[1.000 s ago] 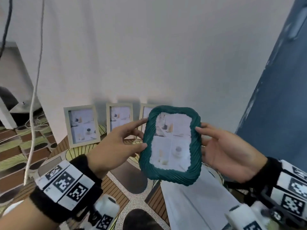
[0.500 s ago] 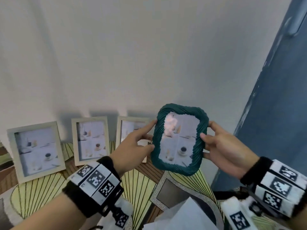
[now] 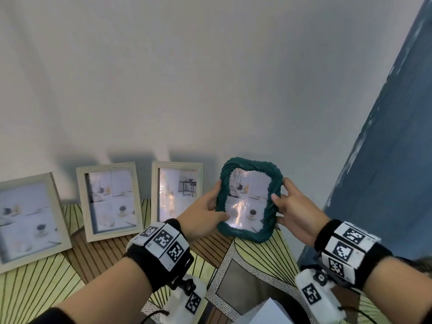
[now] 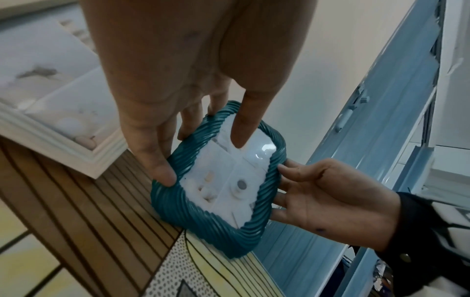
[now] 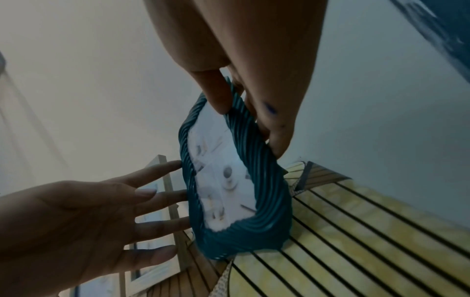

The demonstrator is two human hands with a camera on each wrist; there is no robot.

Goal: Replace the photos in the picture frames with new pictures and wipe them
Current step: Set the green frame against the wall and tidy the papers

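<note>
Teal picture frame: moulded, rope-like ridged surface with slight sheen, plastic-looking. Pane over photo: smooth, glossy, reflecting glare. Three pale frames against wall: matt, wood-look finish with stepped moulding, glazed fronts. Tabletop: printed pattern, smooth, low sheen. Wall: matt, painted. Wristbands: black cloth.
</note>
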